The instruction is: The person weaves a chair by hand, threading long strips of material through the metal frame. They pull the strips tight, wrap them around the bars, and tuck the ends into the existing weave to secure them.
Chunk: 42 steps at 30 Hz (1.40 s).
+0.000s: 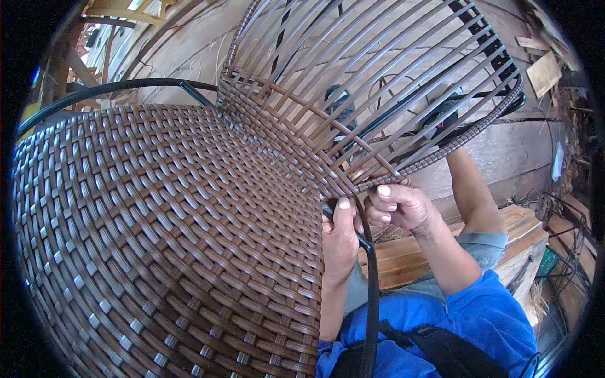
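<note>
While left fingers (343, 214) wrap the black frame rod (372, 283), right fingers (386, 192) pinch a wicker strand (370, 184).

Fingers buried in the weave, edges lost to the lens

The left hand (340, 236) shows only its thumb and back, its fingers hidden behind the rim of the woven panel (164, 239), so its grip cannot be told. The right hand (400, 205) curls closed over whatever it pinches. The black frame tube (370, 296) runs off the bottom edge, and the panel is cut by the dark lens border at left and below. The dark shapes (340, 104) behind the loose strands (378, 82) stay unreadable, and the clutter (567, 208) at far right is too small and blurred to name.
</note>
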Each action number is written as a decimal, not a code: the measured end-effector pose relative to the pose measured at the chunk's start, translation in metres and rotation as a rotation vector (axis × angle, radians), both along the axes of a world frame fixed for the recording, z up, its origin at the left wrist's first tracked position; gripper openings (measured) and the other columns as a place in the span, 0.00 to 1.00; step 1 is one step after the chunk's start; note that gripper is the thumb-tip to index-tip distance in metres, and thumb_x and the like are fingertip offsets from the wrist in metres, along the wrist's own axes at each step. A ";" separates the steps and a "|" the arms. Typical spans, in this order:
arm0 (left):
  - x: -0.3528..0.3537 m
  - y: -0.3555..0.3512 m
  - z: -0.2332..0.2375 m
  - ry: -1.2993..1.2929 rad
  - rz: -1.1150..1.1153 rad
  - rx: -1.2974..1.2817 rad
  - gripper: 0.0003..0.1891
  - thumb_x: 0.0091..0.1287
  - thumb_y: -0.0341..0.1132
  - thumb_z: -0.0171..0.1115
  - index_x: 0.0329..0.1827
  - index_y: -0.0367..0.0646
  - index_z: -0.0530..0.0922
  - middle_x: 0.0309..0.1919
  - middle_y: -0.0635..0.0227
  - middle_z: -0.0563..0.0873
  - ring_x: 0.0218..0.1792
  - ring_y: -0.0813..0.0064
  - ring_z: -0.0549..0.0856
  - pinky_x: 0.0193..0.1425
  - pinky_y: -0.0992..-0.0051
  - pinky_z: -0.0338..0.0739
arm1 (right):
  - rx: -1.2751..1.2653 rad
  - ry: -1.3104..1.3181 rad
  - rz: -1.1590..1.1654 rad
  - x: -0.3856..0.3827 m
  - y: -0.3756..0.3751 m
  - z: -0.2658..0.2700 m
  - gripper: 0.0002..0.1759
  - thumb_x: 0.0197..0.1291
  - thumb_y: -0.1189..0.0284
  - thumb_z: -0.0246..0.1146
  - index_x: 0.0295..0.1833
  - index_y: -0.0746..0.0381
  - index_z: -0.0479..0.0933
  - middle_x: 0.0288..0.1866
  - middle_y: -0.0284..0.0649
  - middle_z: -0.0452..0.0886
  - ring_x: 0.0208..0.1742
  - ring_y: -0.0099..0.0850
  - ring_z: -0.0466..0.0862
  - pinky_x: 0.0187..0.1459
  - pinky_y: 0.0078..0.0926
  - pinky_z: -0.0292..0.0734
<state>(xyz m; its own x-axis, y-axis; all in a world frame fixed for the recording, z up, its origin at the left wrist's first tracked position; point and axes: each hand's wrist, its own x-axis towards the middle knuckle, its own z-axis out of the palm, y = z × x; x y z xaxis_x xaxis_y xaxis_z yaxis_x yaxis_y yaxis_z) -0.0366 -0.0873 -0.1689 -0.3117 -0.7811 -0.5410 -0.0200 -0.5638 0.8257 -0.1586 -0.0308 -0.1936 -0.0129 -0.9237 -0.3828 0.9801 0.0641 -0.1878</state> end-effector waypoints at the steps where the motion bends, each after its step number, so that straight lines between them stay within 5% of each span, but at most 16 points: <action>1: 0.001 0.000 -0.001 -0.014 -0.015 -0.014 0.07 0.65 0.35 0.54 0.31 0.42 0.70 0.21 0.74 0.73 0.16 0.84 0.70 0.19 0.83 0.64 | 0.001 0.029 -0.020 0.002 0.000 0.000 0.14 0.59 0.71 0.59 0.51 0.63 0.72 0.18 0.28 0.62 0.19 0.20 0.64 0.23 0.21 0.62; 11: -0.019 0.003 0.031 -0.030 0.041 -0.040 0.10 0.62 0.36 0.63 0.27 0.42 0.74 0.16 0.78 0.71 0.15 0.89 0.67 0.17 0.86 0.60 | 0.339 0.698 -0.067 0.021 0.038 0.007 0.10 0.62 0.71 0.57 0.46 0.64 0.74 0.26 0.29 0.72 0.26 0.16 0.72 0.27 0.15 0.68; 14: -0.019 -0.001 0.030 -0.138 -0.025 -0.080 0.13 0.60 0.36 0.64 0.41 0.38 0.72 0.24 0.74 0.75 0.16 0.85 0.70 0.15 0.85 0.64 | 0.361 0.960 -0.103 0.018 0.051 0.009 0.08 0.63 0.72 0.56 0.43 0.66 0.74 0.26 0.29 0.73 0.27 0.16 0.70 0.28 0.15 0.67; 16: -0.022 0.000 0.025 -0.164 -0.005 -0.140 0.14 0.60 0.37 0.64 0.41 0.37 0.74 0.22 0.74 0.74 0.13 0.86 0.67 0.14 0.84 0.61 | 0.405 1.097 -0.206 0.011 0.053 0.020 0.10 0.63 0.69 0.56 0.42 0.65 0.76 0.29 0.27 0.74 0.31 0.15 0.72 0.31 0.15 0.70; 21: -0.017 -0.001 0.005 -0.152 0.010 -0.281 0.16 0.60 0.42 0.65 0.38 0.39 0.72 0.19 0.74 0.72 0.11 0.85 0.66 0.12 0.83 0.61 | 0.518 1.466 -0.484 0.004 0.037 0.021 0.12 0.58 0.69 0.59 0.45 0.64 0.77 0.36 0.43 0.78 0.37 0.30 0.78 0.41 0.24 0.73; 28: -0.005 -0.004 -0.024 0.036 0.051 -0.267 0.17 0.67 0.49 0.54 0.34 0.42 0.69 0.18 0.75 0.71 0.13 0.86 0.68 0.13 0.82 0.60 | 0.370 1.650 -0.172 0.025 0.035 0.041 0.14 0.56 0.65 0.61 0.36 0.66 0.74 0.33 0.43 0.79 0.37 0.35 0.79 0.39 0.30 0.72; 33: -0.005 -0.015 -0.035 0.163 0.044 -0.078 0.23 0.68 0.53 0.49 0.40 0.36 0.69 0.25 0.70 0.72 0.18 0.81 0.70 0.17 0.80 0.63 | 0.221 1.088 -0.012 0.028 0.021 0.068 0.15 0.63 0.64 0.53 0.38 0.68 0.71 0.23 0.38 0.76 0.20 0.26 0.75 0.25 0.24 0.71; 35: -0.008 -0.014 -0.008 0.001 0.103 -0.148 0.19 0.68 0.52 0.51 0.37 0.42 0.71 0.26 0.70 0.74 0.16 0.83 0.70 0.16 0.80 0.63 | 0.186 0.873 -0.020 0.019 0.014 0.066 0.15 0.66 0.64 0.51 0.40 0.66 0.72 0.24 0.35 0.76 0.19 0.22 0.75 0.22 0.19 0.70; 37: -0.018 -0.004 0.012 0.171 0.127 -0.122 0.19 0.66 0.51 0.53 0.37 0.41 0.71 0.23 0.72 0.71 0.15 0.83 0.68 0.15 0.80 0.61 | 0.134 0.725 -0.036 0.015 0.011 0.071 0.13 0.66 0.66 0.50 0.41 0.65 0.73 0.24 0.32 0.75 0.20 0.18 0.74 0.21 0.15 0.68; 40: -0.023 -0.006 0.015 0.192 0.178 -0.140 0.19 0.66 0.48 0.55 0.40 0.39 0.72 0.27 0.70 0.72 0.20 0.81 0.71 0.19 0.78 0.65 | 0.244 1.005 -0.200 0.022 0.002 0.046 0.13 0.65 0.66 0.51 0.38 0.64 0.74 0.23 0.30 0.72 0.23 0.16 0.71 0.24 0.16 0.66; 41: -0.024 -0.014 -0.005 0.163 0.207 -0.151 0.18 0.67 0.45 0.55 0.44 0.36 0.72 0.34 0.66 0.75 0.27 0.78 0.75 0.25 0.77 0.70 | 0.308 1.188 -0.258 0.030 0.005 0.039 0.16 0.62 0.64 0.53 0.34 0.70 0.73 0.25 0.41 0.77 0.27 0.29 0.74 0.32 0.27 0.69; 42: -0.023 -0.013 0.001 0.135 0.189 -0.132 0.19 0.68 0.44 0.54 0.46 0.34 0.72 0.38 0.63 0.76 0.32 0.76 0.76 0.31 0.75 0.72 | 0.302 1.267 -0.252 0.040 0.007 0.035 0.17 0.62 0.64 0.53 0.34 0.70 0.72 0.25 0.43 0.76 0.27 0.30 0.74 0.32 0.28 0.69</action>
<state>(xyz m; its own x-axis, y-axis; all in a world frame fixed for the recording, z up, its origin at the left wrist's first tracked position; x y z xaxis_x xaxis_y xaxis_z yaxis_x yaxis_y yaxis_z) -0.0597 -0.1004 -0.1676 -0.2154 -0.8936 -0.3938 0.1906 -0.4340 0.8806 -0.1188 -0.0240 -0.1588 -0.6683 -0.7247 -0.1682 0.1305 0.1084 -0.9855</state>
